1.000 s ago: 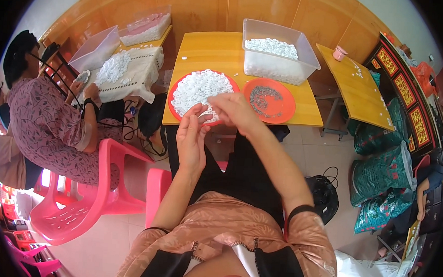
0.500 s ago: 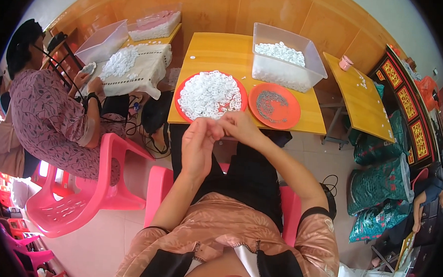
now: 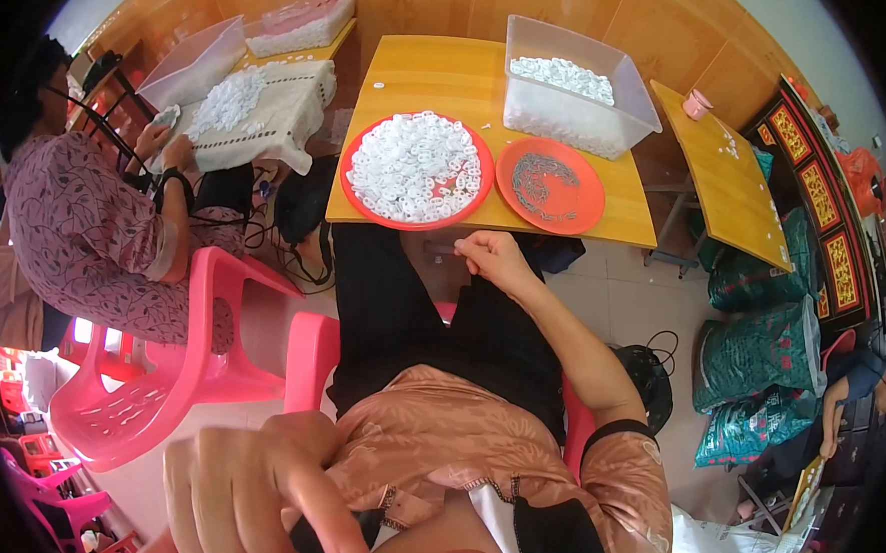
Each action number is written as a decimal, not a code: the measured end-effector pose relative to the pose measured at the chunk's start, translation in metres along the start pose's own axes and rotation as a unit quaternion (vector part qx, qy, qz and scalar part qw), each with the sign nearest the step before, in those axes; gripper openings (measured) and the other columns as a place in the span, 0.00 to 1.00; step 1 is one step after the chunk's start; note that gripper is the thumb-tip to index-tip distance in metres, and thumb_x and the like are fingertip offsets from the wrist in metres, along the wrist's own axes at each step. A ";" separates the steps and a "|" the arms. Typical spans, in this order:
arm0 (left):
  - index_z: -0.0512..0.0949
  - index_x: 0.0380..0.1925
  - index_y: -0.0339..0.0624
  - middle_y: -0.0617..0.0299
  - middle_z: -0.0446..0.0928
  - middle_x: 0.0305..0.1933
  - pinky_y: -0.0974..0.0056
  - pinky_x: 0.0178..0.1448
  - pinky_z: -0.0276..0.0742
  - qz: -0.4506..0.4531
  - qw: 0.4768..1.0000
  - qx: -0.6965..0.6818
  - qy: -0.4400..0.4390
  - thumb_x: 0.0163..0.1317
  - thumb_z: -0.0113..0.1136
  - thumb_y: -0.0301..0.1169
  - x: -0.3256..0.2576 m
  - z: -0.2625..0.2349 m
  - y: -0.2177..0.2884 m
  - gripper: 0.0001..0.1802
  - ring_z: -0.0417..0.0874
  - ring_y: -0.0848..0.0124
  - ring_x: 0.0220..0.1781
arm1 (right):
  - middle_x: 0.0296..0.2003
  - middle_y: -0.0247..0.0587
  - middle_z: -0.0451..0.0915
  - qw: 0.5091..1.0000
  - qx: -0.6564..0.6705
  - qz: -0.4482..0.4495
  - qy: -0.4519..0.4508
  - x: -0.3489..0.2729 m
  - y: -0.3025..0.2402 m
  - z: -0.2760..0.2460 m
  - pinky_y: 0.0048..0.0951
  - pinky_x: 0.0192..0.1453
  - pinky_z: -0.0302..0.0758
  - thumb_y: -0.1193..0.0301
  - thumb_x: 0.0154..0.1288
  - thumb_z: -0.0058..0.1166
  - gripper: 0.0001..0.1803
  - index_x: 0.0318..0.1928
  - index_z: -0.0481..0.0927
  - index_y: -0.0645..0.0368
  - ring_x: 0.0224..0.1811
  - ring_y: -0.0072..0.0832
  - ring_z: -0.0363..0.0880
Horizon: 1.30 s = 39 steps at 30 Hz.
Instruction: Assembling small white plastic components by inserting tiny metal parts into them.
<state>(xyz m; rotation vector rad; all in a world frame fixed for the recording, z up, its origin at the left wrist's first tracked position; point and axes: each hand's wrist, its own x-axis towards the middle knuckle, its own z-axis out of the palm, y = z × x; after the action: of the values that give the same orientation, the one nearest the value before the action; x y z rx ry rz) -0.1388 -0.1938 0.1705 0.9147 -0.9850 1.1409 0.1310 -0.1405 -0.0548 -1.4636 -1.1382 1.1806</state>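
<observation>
Away from the middle of the frame, where it had met the other, the left hand had swung to the lower left, large and close to the camera; the right hand had stayed near the centre.

At the far left a co-worker sat with hands beside a white pile on a pale cloth, which probably kept the loose bits off the wood. Below, the left hand's fingers were bent and side by side, one digit set apart and pointing down; whether they gripped anything could not be told.

Upper centre, the small holed white pieces lay heaped in a red dish at the near edge of the yellow table, apparently for short reach, its raised rim holding them in. Just below that edge, the right hand's thumb and forefinger tips were pressed together, a grip suited to tiny parts, though anything between them was too small to see.

Next to the dish, thin grey pieces lay curved across an orange plate, seemingly kept separate from the white ones. Behind it, a clear tub held more white pieces, likely the bulk supply.
</observation>
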 end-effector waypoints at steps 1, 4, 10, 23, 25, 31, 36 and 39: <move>0.69 0.02 0.48 0.67 0.71 0.10 0.70 0.28 0.72 -0.012 0.999 -0.029 -0.036 0.64 0.48 0.37 0.004 0.004 -0.001 0.28 0.71 0.75 0.12 | 0.16 0.27 0.71 1.000 0.001 0.001 0.000 0.000 0.000 0.001 0.15 0.20 0.57 0.65 0.65 0.53 0.12 0.32 0.80 0.61 0.16 0.12 0.63; 0.70 0.09 0.47 0.67 0.66 0.13 0.46 0.62 0.64 -0.014 0.993 -0.021 -0.113 0.66 0.48 0.44 0.012 -0.002 -0.003 0.26 0.72 0.74 0.20 | 0.16 0.30 0.74 1.000 -0.006 0.006 -0.014 0.001 -0.002 0.005 0.18 0.22 0.63 0.66 0.63 0.55 0.12 0.30 0.80 0.64 0.18 0.14 0.69; 0.72 0.10 0.45 0.67 0.66 0.14 0.49 0.59 0.69 -0.009 0.994 -0.055 -0.099 0.67 0.46 0.42 0.012 -0.008 -0.006 0.25 0.72 0.74 0.20 | 0.16 0.27 0.72 0.998 -0.032 0.029 -0.035 0.000 0.004 0.004 0.15 0.20 0.57 0.65 0.65 0.53 0.12 0.33 0.80 0.62 0.16 0.11 0.64; 0.68 0.06 0.43 0.70 0.65 0.09 0.67 0.29 0.74 0.012 0.998 0.037 0.050 0.64 0.55 0.44 -0.014 -0.026 0.006 0.28 0.71 0.74 0.13 | 0.16 0.28 0.72 0.998 -0.039 0.034 -0.030 0.002 0.012 0.007 0.15 0.20 0.57 0.66 0.64 0.54 0.11 0.33 0.80 0.62 0.15 0.11 0.63; 0.66 0.06 0.40 0.66 0.67 0.10 0.67 0.22 0.67 0.010 0.970 0.231 0.082 0.63 0.55 0.41 -0.023 -0.056 -0.011 0.28 0.70 0.73 0.13 | 0.16 0.28 0.72 0.998 -0.045 0.029 -0.043 0.005 0.012 0.017 0.15 0.20 0.57 0.66 0.64 0.54 0.11 0.33 0.80 0.62 0.15 0.11 0.63; 0.79 0.23 0.34 0.67 0.71 0.17 0.75 0.28 0.62 -0.341 0.670 0.549 0.364 0.62 0.56 0.32 -0.090 -0.173 -0.055 0.13 0.69 0.82 0.22 | 0.17 0.31 0.74 0.998 -0.053 0.028 -0.023 0.006 0.011 0.007 0.21 0.25 0.68 0.65 0.62 0.56 0.13 0.31 0.80 0.64 0.19 0.16 0.71; 0.80 0.28 0.34 0.63 0.73 0.18 0.72 0.31 0.67 -0.352 0.630 0.612 0.323 0.60 0.57 0.32 -0.118 -0.213 -0.061 0.11 0.74 0.78 0.24 | 0.16 0.32 0.75 0.998 -0.068 0.014 -0.012 0.005 0.013 0.006 0.21 0.24 0.68 0.66 0.61 0.57 0.12 0.30 0.80 0.64 0.19 0.16 0.70; 0.82 0.30 0.38 0.58 0.76 0.21 0.68 0.34 0.71 -0.368 0.580 0.683 0.247 0.58 0.59 0.31 -0.116 -0.232 -0.070 0.08 0.78 0.70 0.26 | 0.16 0.32 0.75 0.998 -0.063 0.018 -0.019 0.007 0.017 0.007 0.21 0.24 0.68 0.66 0.60 0.57 0.12 0.29 0.80 0.64 0.18 0.16 0.70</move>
<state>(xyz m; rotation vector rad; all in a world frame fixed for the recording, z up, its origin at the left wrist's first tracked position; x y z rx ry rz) -0.0505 -0.0219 -0.0164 1.7890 1.0067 1.1440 0.1266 -0.1355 -0.0739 -1.5698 -1.2354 1.1832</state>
